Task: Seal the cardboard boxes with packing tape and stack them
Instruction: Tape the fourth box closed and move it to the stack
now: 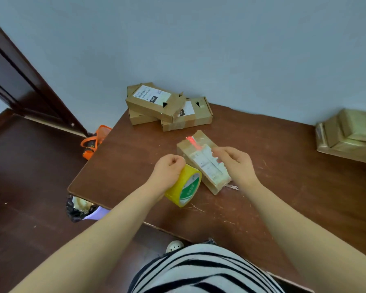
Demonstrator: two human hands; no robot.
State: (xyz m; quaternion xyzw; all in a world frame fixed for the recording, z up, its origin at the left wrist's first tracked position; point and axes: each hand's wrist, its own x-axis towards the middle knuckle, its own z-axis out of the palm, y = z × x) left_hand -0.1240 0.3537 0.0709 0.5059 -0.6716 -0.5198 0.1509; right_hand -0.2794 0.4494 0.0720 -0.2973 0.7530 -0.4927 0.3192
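Left hand (169, 168), box (205, 163) lengthwise away.

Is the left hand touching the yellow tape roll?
Touching. The head view shows the left hand closed over the top of the tape roll, its fingers wrapped onto the roll with no gap visible.

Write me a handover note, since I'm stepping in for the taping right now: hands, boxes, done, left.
Left hand grips the yellow tape roll. Right hand rests on the small box mid-table, partly wrapped in tape.
Three boxes sit loosely piled at the table's far edge; whether all are sealed is unclear. More parcels lie at the right.
Left: finish taping this box, then stack it.
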